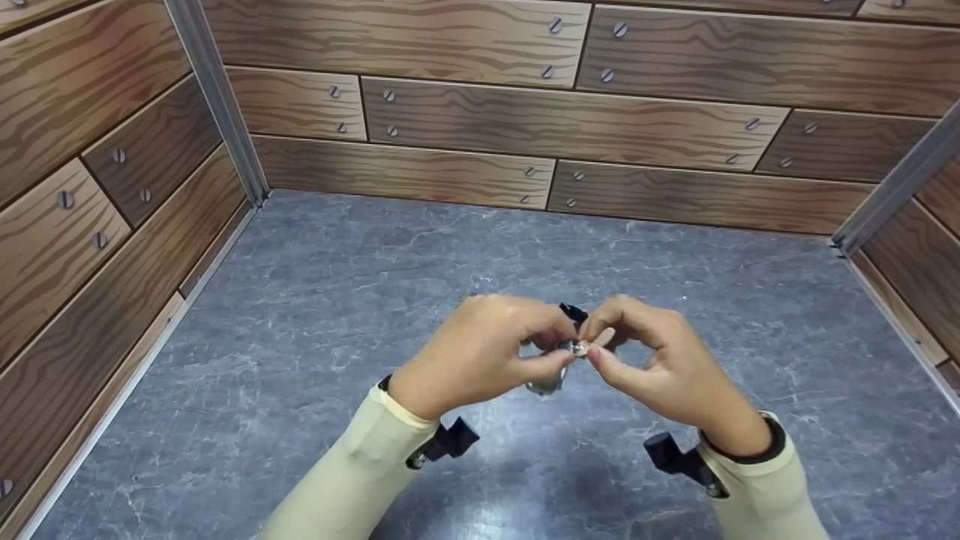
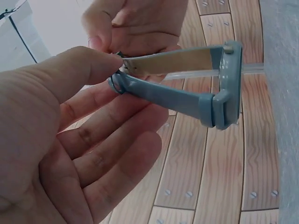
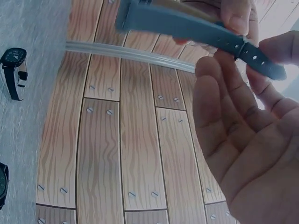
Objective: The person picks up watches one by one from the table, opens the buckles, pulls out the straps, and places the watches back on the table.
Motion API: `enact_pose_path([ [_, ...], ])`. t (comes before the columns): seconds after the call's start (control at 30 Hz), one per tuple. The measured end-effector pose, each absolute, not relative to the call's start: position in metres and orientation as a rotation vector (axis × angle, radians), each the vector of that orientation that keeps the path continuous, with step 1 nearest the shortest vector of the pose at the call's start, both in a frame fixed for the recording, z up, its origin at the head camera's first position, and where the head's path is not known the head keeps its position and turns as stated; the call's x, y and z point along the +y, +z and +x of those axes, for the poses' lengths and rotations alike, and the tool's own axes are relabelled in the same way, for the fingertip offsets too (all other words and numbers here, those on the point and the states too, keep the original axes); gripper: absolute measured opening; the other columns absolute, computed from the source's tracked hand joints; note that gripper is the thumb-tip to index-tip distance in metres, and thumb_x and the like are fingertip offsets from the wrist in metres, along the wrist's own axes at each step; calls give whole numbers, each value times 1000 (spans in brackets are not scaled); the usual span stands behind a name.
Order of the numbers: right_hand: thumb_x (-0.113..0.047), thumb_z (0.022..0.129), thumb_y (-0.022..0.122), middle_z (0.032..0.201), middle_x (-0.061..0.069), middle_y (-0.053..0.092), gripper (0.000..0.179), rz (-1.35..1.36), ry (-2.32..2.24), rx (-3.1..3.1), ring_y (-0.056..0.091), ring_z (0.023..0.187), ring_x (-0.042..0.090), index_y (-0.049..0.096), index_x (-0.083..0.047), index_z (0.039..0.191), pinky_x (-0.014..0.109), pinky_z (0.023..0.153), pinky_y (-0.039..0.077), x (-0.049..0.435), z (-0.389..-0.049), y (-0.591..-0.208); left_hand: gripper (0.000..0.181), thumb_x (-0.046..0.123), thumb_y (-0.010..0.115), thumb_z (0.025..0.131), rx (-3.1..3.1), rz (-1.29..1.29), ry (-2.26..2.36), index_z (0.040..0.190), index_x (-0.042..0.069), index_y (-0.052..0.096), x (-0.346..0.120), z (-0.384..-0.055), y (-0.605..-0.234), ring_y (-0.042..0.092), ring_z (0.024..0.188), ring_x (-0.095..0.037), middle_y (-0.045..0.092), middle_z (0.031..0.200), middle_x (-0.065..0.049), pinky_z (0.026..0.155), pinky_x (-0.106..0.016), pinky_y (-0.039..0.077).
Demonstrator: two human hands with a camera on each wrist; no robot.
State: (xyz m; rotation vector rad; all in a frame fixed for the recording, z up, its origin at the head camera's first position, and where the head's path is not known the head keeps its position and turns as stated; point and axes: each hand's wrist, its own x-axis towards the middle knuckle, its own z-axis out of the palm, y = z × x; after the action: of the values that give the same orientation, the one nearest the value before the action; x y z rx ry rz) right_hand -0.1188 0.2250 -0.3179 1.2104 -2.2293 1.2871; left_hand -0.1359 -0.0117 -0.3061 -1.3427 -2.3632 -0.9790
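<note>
Both hands hold a wristwatch with a blue-grey strap, raised in front of the body. Its case (image 2: 231, 88) hangs edge-on in the left wrist view, the two strap halves (image 2: 163, 95) meeting at the fingers. My left hand (image 1: 487, 349) pinches the buckle end (image 2: 117, 83) between thumb and index finger, other fingers loosely bent. With thumb and index finger, my right hand (image 1: 652, 360) pinches the strap tail (image 3: 261, 61), which shows several holes and runs through the buckle in the right wrist view. The strap's inner side is tan. The dial faces away and is hidden.
A black wristwatch (image 3: 14, 58) lies on the grey marbled table (image 1: 360, 262), and part of another dark watch (image 3: 2, 184) shows at the frame edge. A black object (image 1: 574, 311) peeks out behind the hands. Wood-patterned walls (image 1: 465, 105) enclose the table at the back and sides.
</note>
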Motion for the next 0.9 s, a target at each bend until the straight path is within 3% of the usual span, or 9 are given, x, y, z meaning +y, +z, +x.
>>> enact_pose_path([
  [0.33, 19, 87, 68, 98, 9, 72, 30, 1138, 1365, -2195, 68, 86, 12, 69, -2, 108, 23, 74, 58, 224, -120, -317, 9, 21, 75, 96, -2396, -1268, -1100, 103, 15, 74, -15, -136, -307, 65, 76, 3, 74, 87, 8, 71, -16, 53],
  [0.67, 19, 85, 71, 96, 9, 73, 31, 1142, 1334, -2167, 71, 85, 12, 69, -2, 107, 24, 77, 59, 225, -123, -321, 13, 22, 71, 97, -2352, -1261, -972, 108, 16, 74, -14, -136, -307, 69, 94, -3, 76, 100, 8, 83, -20, 55],
  [0.9, 15, 85, 74, 96, 6, 74, 31, 1156, 1266, -2199, 72, 82, 13, 71, -6, 107, 24, 75, 59, 224, -125, -322, 7, 17, 71, 97, -2303, -1237, -956, 100, 16, 77, -13, -138, -308, 67, 86, -5, 73, 93, 8, 76, -19, 52],
])
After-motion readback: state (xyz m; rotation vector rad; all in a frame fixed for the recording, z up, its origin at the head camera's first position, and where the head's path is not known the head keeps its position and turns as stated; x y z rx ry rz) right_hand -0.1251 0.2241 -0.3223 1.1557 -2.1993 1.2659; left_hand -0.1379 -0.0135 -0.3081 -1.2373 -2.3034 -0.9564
